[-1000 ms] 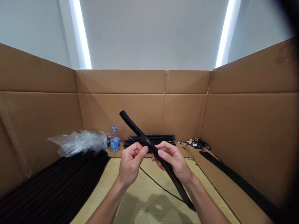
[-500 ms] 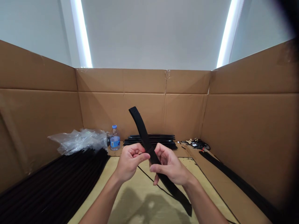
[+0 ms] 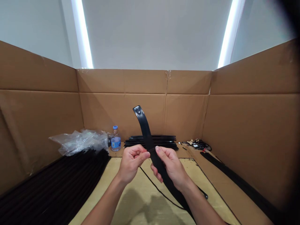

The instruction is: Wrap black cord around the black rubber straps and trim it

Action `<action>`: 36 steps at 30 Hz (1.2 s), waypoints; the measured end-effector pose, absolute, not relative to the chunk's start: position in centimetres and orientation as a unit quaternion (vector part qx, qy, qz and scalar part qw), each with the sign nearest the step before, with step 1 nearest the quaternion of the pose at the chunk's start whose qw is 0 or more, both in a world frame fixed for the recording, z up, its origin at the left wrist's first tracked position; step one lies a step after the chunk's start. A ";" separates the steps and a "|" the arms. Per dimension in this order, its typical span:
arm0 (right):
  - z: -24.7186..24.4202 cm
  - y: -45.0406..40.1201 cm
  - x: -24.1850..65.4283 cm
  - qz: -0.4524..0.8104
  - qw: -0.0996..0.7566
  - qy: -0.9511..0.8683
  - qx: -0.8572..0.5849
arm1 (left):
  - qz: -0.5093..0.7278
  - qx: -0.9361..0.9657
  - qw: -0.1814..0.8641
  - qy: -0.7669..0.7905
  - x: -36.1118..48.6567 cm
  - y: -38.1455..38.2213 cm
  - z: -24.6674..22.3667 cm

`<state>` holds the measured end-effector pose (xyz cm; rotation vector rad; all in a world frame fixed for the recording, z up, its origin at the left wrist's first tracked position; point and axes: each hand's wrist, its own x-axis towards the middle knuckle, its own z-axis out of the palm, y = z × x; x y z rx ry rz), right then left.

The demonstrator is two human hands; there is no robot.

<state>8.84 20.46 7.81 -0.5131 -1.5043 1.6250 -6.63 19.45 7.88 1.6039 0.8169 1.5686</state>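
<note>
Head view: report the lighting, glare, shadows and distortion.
Head view: two strips of light glare white at the top; head view: wide-angle bending leans the cardboard walls inward; head view: the top right corner fades into a dark blur; head view: soft shadows fall on the pale board below the left hand and right hand; the black strip shows a faint sheen near its tip.

We face a cardboard back wall (image 3: 142,82), flanked by cardboard side panels (image 3: 250,125). Above it, two light strips (image 3: 82,34) brighten a pale wall (image 3: 152,37).
</note>
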 end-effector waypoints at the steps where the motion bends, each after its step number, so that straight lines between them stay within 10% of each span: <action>1: 7.8 20.5 8.8 0.646 0.430 -0.599 -0.200 | 0.617 0.617 0.372 0.316 -6.6 19.5 7.8; 36: 7.6 20.9 8.4 0.715 0.433 -0.515 -0.188 | 0.623 0.579 0.446 0.280 -6.1 19.9 6.9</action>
